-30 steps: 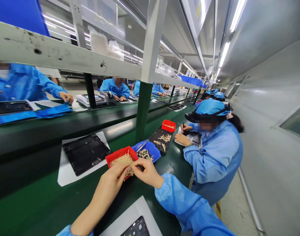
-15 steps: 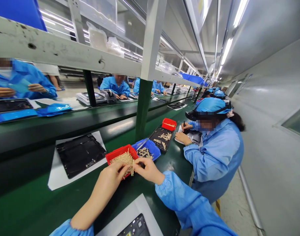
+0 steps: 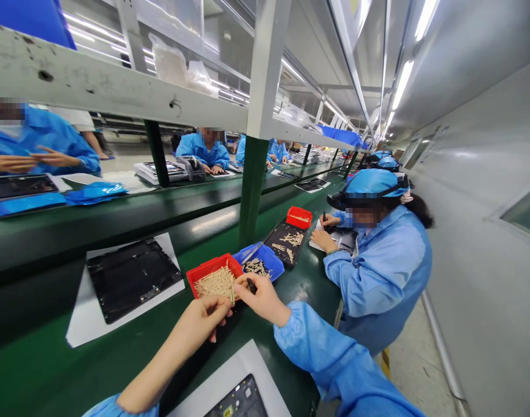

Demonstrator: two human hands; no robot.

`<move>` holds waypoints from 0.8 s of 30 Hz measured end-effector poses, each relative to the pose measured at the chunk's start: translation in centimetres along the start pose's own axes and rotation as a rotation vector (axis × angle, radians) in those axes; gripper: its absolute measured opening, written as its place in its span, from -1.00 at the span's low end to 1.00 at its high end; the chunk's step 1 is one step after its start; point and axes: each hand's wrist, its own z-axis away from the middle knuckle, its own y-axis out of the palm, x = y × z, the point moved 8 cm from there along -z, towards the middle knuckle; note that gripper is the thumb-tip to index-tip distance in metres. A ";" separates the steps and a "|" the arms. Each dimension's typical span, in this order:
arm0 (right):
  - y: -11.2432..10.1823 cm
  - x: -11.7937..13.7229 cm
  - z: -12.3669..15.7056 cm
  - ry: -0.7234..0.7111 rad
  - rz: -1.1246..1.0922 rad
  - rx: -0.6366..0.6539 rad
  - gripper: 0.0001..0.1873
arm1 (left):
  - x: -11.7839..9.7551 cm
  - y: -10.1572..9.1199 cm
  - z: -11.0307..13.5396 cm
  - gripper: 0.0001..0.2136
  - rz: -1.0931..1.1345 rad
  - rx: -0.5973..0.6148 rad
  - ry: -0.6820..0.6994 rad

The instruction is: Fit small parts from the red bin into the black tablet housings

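Observation:
My left hand [image 3: 206, 315] is closed in a pinch at the near edge of a red bin [image 3: 195, 273]. A thin beige strip [image 3: 233, 294] shows at its fingertips. My right hand [image 3: 262, 298] is closed, with a black pen-like tool [image 3: 251, 285] sticking up between its fingers; its thumb and forefinger are close to the same strip. Many loose beige strips [image 3: 215, 282] fill the red bin. Touching it is a blue bin [image 3: 271, 263] with more strips and a metallic tool inside.
A black device panel [image 3: 132, 278] lies on white paper at left, another panel [image 3: 238, 402] at the front edge. Past the bins are a black tray [image 3: 282, 237] with strips and a smaller red box [image 3: 299, 217]. A co-worker [image 3: 377, 272] sits at right; a green-and-white post [image 3: 253, 185] rises behind.
My left hand has drawn slightly down and away from my right hand, its fingers curled. The panel on paper at left has moved left and toward me.

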 end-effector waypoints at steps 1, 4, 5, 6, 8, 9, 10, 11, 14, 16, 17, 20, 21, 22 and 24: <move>0.2 0.4 0.2 -0.055 0.034 0.005 -0.90 | 0.1 -0.3 0.0 -0.49 0.010 -0.025 0.007; 0.9 2.0 1.0 -0.256 0.166 0.042 -0.89 | 0.1 -1.3 0.2 -0.51 0.025 -0.099 0.032; 1.1 2.3 1.2 -0.291 0.203 0.047 -0.88 | 0.1 -1.4 0.3 -0.52 0.028 -0.114 0.038; 1.2 2.4 1.3 -0.298 0.223 0.051 -0.87 | 0.0 -1.5 0.4 -0.54 0.031 -0.122 0.044; 1.4 2.3 1.2 -0.272 0.243 0.077 -0.88 | -0.2 -1.4 0.8 -0.55 0.043 -0.122 0.053; 1.4 2.2 1.1 -0.252 0.251 0.091 -0.88 | -0.4 -1.4 1.0 -0.55 0.051 -0.113 0.057; 1.4 2.0 0.9 -0.228 0.261 0.095 -0.89 | -0.6 -1.4 1.4 -0.56 0.059 -0.101 0.059; 1.2 1.7 0.6 -0.205 0.274 0.092 -0.89 | -0.8 -1.3 1.9 -0.56 0.068 -0.086 0.059; 0.4 0.6 -0.5 -0.146 0.340 0.066 -0.89 | -1.2 -1.6 4.0 -0.54 0.088 -0.031 0.043; -0.1 -0.2 -1.3 -0.122 0.369 0.068 -0.92 | -1.0 -2.0 6.1 -0.54 0.045 -0.003 0.031; -0.4 -0.5 -1.6 -0.112 0.373 0.071 -0.96 | -0.8 -2.3 7.2 -0.55 -0.012 -0.009 0.039; -1.1 -0.9 -2.3 -0.086 0.342 0.047 -0.80 | -1.3 -4.0 11.0 -0.67 -0.309 -0.156 0.222; -1.4 -0.7 -2.3 -0.079 0.319 0.033 -0.77 | -1.8 -4.4 12.5 -0.72 -0.423 -0.230 0.336; -1.6 -0.4 -2.2 -0.074 0.292 0.019 -0.76 | -2.3 -4.6 14.2 -0.77 -0.537 -0.303 0.459; -1.7 0.7 -1.7 -0.071 0.227 -0.007 -0.68 | -2.7 -4.2 17.4 -0.79 -0.766 -0.403 0.687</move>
